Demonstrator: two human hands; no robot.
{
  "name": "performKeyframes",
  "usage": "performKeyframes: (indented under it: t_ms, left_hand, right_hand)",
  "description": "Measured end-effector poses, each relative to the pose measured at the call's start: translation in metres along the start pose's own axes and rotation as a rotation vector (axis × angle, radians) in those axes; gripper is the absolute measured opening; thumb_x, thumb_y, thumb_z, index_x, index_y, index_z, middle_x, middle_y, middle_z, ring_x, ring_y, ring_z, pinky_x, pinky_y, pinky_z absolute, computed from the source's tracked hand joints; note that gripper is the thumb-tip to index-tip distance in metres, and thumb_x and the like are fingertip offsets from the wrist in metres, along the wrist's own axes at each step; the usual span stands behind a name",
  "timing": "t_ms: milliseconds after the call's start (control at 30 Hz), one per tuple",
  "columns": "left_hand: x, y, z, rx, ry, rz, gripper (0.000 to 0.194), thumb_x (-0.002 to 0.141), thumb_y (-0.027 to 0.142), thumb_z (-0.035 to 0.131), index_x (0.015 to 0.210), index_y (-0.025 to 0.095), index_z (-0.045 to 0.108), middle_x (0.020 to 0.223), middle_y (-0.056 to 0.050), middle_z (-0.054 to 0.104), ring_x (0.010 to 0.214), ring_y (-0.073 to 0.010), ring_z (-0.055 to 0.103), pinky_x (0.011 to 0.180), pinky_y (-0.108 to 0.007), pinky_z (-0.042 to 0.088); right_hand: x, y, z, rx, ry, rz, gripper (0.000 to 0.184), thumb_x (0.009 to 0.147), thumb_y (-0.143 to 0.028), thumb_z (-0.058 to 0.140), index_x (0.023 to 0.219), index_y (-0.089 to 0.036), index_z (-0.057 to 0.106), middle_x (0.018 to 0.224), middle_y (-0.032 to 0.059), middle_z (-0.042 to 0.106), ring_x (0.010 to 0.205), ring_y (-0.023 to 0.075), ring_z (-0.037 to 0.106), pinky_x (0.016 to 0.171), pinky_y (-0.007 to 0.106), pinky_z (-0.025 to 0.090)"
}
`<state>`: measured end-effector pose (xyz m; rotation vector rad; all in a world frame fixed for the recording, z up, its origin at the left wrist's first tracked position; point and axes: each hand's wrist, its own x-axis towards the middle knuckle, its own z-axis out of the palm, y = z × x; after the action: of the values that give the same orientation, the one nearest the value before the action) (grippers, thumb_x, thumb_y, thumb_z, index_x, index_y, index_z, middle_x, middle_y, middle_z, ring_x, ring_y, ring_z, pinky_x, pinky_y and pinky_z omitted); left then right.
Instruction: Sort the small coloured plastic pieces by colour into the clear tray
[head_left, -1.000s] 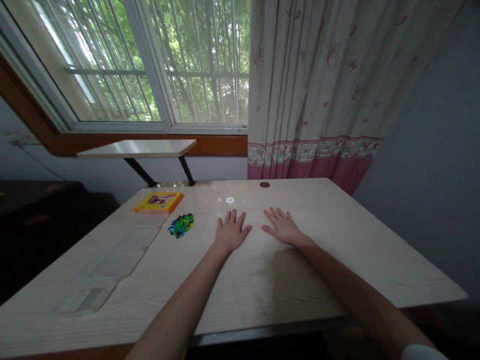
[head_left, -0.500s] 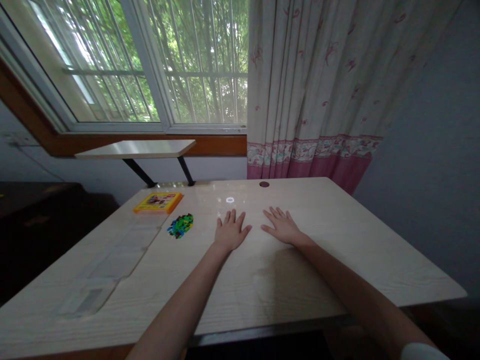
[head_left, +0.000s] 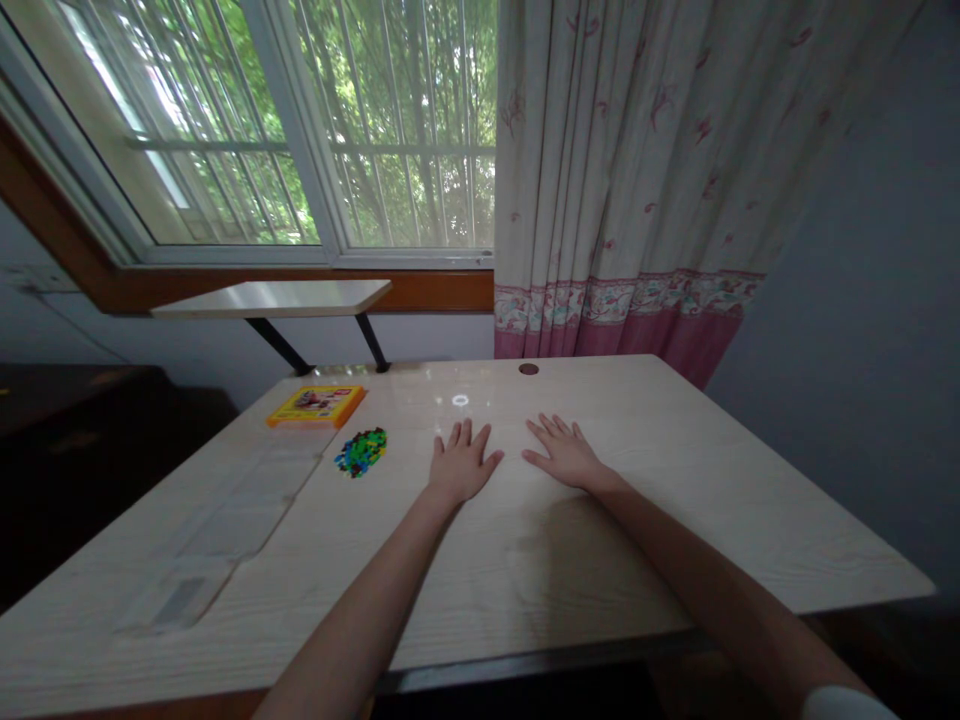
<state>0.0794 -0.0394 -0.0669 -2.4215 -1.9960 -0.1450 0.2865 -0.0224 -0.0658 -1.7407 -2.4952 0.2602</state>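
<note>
One left hand, one right hand, both splayed wide, one colourful pile, one box

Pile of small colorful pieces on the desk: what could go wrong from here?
The pile of pieces sits loose on the desk, so a sideways brush from the left hand, the nearer of the two hands, could scatter it. The pieces look tiny and bunched, so several might come up together. The yellow box lies close behind, so a wide reach might nudge it.
</note>
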Motion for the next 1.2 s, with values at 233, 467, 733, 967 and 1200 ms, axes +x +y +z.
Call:
performKeyframes:
  t_ms: [233, 467, 733, 967, 1200]
  left_hand:
    - [-0.0005, 0.0019, -0.0022, 0.007, -0.021, -0.022, 0.063, 0.084, 0.061, 0.018, 0.138, 0.028, 0.023, 0.146, -0.011, 0.02, 0.133, -0.0302, 0.016, 0.101, -0.054, 0.019]
    - [-0.0005, 0.0007, -0.0007, -0.003, 0.0, -0.004, 0.064, 0.084, 0.061, 0.017, 0.137, 0.028, 0.025, 0.145, -0.012, 0.023, 0.132, -0.0308, 0.019, 0.1, -0.055, 0.021]
    - [-0.0011, 0.0018, -0.0017, 0.01, -0.016, -0.018, 0.063, 0.084, 0.06, 0.018, 0.138, 0.028, 0.024, 0.145, -0.011, 0.021, 0.133, -0.03, 0.017, 0.101, -0.054, 0.02]
    - [-0.0002, -0.0001, 0.0009, -0.01, 0.002, -0.008, 0.064, 0.084, 0.061, 0.017, 0.137, 0.028, 0.025, 0.145, -0.012, 0.022, 0.133, -0.0307, 0.018, 0.1, -0.055, 0.02]
    - [0.0002, -0.0006, 0.0018, -0.009, 0.009, -0.004, 0.064, 0.083, 0.062, 0.017, 0.137, 0.028, 0.025, 0.145, -0.012, 0.023, 0.133, -0.0306, 0.019, 0.1, -0.056, 0.02]
  right_hand:
    - [-0.0002, -0.0001, -0.001, 0.001, -0.009, 0.001, 0.074, 0.08, -0.069, 0.019, 0.14, -0.026, 0.018, 0.147, 0.0064, 0.014, 0.134, 0.0282, 0.01, 0.105, 0.05, 0.007]
    - [0.0001, 0.0012, 0.0004, 0.008, 0.011, -0.009, 0.074, 0.08, -0.069, 0.02, 0.14, -0.026, 0.02, 0.147, 0.0069, 0.015, 0.134, 0.0288, 0.011, 0.105, 0.051, 0.009]
    - [-0.0003, -0.0005, -0.0014, -0.008, -0.007, 0.0, 0.074, 0.081, -0.069, 0.02, 0.14, -0.026, 0.019, 0.147, 0.0067, 0.014, 0.134, 0.029, 0.011, 0.105, 0.051, 0.009]
    - [-0.0004, -0.0002, -0.0015, -0.005, 0.0, -0.003, 0.073, 0.081, -0.069, 0.02, 0.14, -0.026, 0.02, 0.147, 0.0066, 0.015, 0.134, 0.0289, 0.012, 0.105, 0.05, 0.009]
    - [-0.0004, 0.0003, -0.0009, -0.004, 0.011, -0.009, 0.073, 0.081, -0.069, 0.02, 0.14, -0.026, 0.021, 0.147, 0.0066, 0.015, 0.134, 0.0284, 0.011, 0.105, 0.05, 0.008]
